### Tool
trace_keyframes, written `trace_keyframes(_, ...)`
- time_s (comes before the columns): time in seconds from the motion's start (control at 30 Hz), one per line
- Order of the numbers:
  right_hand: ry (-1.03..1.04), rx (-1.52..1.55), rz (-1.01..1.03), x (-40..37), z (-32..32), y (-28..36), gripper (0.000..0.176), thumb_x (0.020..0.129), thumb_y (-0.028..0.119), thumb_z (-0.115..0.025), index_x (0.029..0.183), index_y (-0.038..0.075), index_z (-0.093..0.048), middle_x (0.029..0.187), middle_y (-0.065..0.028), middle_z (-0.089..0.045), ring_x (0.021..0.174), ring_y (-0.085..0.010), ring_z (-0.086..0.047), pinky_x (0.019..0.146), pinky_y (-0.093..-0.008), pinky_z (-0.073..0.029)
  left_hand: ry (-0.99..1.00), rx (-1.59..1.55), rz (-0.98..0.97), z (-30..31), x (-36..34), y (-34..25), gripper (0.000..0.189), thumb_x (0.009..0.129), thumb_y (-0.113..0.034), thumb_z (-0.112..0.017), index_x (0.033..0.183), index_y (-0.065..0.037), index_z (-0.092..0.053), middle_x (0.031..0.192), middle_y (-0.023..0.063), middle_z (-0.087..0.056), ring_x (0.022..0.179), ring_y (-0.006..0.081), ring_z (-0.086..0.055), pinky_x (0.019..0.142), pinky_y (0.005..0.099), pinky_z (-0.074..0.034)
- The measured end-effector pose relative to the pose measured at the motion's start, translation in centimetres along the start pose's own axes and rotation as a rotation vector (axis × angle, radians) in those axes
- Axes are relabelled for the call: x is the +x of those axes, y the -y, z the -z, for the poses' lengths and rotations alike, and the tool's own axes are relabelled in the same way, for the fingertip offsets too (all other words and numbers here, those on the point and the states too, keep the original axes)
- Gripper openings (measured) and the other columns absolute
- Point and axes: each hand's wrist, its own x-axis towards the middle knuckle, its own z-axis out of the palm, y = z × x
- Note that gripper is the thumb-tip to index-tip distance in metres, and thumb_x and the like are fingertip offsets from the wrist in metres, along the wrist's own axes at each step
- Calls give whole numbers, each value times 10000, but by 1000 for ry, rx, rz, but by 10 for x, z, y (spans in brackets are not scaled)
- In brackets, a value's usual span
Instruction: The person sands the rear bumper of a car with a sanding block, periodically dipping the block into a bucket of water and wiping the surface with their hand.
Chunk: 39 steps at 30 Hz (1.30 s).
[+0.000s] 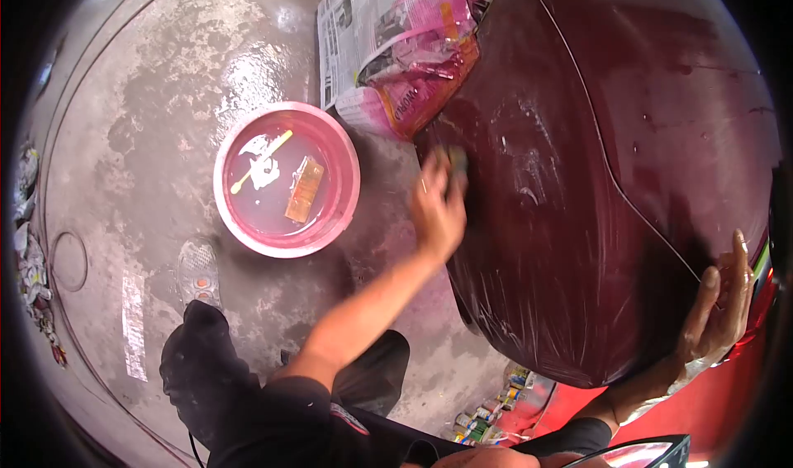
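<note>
Your left hand (439, 212), curled: one pad (458, 162). Your right hand (720, 299): open, empty. One basin (220, 179): one block (306, 189). Newspaper (353, 42) overlapping panel (537, 278).

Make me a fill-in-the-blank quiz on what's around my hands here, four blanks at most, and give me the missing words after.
The small pad is held in the ____ hand.
The basin on the floor is coloured ____.
The thin stick in it is ____.
The printed sheets beside the dark red panel are pages of ____.

Missing words: left; pink; yellow; newspaper.
</note>
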Motion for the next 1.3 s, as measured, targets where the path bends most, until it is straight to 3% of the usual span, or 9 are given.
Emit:
trace_keyframes(0.23,330,53,83,4,-3,17,553,911,292,-688,1385,24,-588,942,-89,-606,733,-160,-497,656,-292,-421,32,-67,38,0,59,-18,382,876,-67,-705,1245,20,-659,1335,227,-609,1236,402,-569,1052,457,-454)
trace_keyframes(0.4,322,162,58,7,3,11,606,902,404,-679,1329,-20,-613,945,-139,-654,757,-222,-572,646,-334,-448,184,-79,49,19,-66,-29,442,873,2,-685,1311,-40,-643,1452,218,-525,1311,390,-538,1116,448,-410)
trace_keyframes(0.6,386,144,49,8,0,20,621,898,413,-681,1348,-8,-606,915,-130,-627,714,-184,-523,633,-314,-420,62,-127,-2,0,42,-33,384,906,-93,-689,1271,19,-651,1350,228,-608,1254,360,-585,1064,403,-450)
trace_keyframes(0.8,413,192,40,6,-2,18,627,884,395,-700,1359,-1,-599,887,-106,-599,707,-183,-501,637,-307,-415,182,-102,-223,17,-76,-53,475,893,-10,-648,1359,30,-563,1477,259,-460,1311,419,-507,1102,470,-414)
trace_keyframes(0.93,423,172,-13,9,0,27,628,885,414,-701,1351,3,-608,892,-106,-602,713,-185,-513,641,-312,-421,59,22,-122,-18,73,-43,513,891,13,-650,1389,34,-529,1491,239,-456,1294,397,-535,1079,437,-448)
trace_keyframes(1.07,394,238,-51,9,0,23,618,877,377,-725,1367,22,-603,934,-70,-583,715,-135,-465,662,-267,-403,137,-190,-31,6,-48,-52,491,916,-18,-638,1397,-6,-542,1493,197,-471,1238,332,-586,1052,429,-464)
trace_keyframes(1.13,364,217,10,9,-2,17,609,877,373,-726,1358,19,-610,922,-68,-582,722,-135,-466,672,-267,-405,231,-118,-305,21,-143,-58,479,934,-7,-588,1408,-10,-518,1482,211,-462,1224,309,-593,1054,448,-459)
trace_keyframes(1.2,395,199,-18,7,-3,21,627,868,399,-730,1353,20,-615,914,-67,-581,719,-138,-463,674,-273,-405,310,-514,152,17,-110,-62,390,933,-13,-587,1322,21,-586,1406,223,-537,1210,363,-597,1049,443,-462)
trace_keyframes(1.3,409,222,-77,-1,-9,24,668,853,448,-731,1350,17,-616,914,-67,-577,715,-145,-461,677,-280,-407,37,-52,-175,-21,66,-40,376,921,-47,-627,1284,47,-611,1357,264,-567,1205,413,-579,1042,460,-452)
